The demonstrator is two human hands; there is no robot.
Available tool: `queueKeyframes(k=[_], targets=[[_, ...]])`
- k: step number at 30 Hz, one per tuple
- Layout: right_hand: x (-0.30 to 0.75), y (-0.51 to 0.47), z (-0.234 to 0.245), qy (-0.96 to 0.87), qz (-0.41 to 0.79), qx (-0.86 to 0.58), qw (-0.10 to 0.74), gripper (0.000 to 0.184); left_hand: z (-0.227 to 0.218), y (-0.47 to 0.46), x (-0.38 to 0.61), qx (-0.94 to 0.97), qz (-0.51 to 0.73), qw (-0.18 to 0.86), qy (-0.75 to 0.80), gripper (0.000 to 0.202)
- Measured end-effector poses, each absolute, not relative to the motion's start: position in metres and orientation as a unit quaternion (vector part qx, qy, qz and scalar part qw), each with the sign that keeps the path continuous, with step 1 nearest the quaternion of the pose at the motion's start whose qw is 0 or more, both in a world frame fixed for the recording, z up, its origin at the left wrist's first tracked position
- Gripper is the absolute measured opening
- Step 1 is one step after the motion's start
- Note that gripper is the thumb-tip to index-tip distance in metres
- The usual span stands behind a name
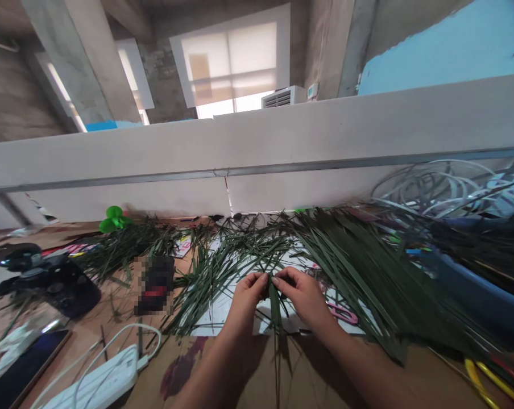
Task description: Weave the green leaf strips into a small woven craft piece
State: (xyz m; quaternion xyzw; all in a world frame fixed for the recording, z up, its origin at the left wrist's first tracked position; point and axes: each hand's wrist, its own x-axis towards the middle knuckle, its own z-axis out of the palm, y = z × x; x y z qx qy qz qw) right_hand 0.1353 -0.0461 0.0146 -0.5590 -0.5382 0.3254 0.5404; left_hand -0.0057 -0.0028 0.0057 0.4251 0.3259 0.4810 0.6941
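My left hand (251,289) and my right hand (298,291) meet near the middle of the table, each pinching the upper part of a green leaf strip (275,309). The strip hangs down between my wrists, with thin ends trailing toward the table's front edge. Beneath and behind my hands, cut green leaf strips (214,272) lie scattered over a white sheet (206,318). Close to my right forearm rests a pair of scissors with pink handles (344,312), partly covered by leaves. My fingertips hide just how the strip is folded.
Long leaves (359,267) are piled at right, beside a blue tub (479,289) and coiled white tubing (436,187). Yellow handles (487,380) lie front right. At left are a power strip (107,380), a phone (29,369) and a black bottle (65,284). A partition (257,142) stands behind.
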Motion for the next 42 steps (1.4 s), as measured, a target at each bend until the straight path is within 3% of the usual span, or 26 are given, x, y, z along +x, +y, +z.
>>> queueKeyframes(k=[7,18,25,31,42], targets=[[0.141,-0.04,0.016,-0.506,0.404,-0.498,0.576,0.03,0.011,-0.001,-0.009,0.43,0.468,0.706,0.313,0.042],[0.143,-0.041,0.015,-0.546,0.34,-0.531,0.552,0.025,0.015,-0.007,-0.007,0.359,0.482,0.74,0.302,0.041],[0.14,-0.036,0.012,-0.458,0.415,-0.512,0.597,0.05,0.018,-0.002,-0.016,0.347,0.527,0.707,0.318,0.042],[0.133,-0.034,0.001,-0.473,0.465,-0.5,0.557,0.038,0.012,-0.002,-0.014,0.35,0.538,0.693,0.329,0.04],[0.135,-0.032,0.001,-0.456,0.422,-0.491,0.611,0.035,0.0,0.004,-0.012,0.397,0.448,0.704,0.382,0.055]])
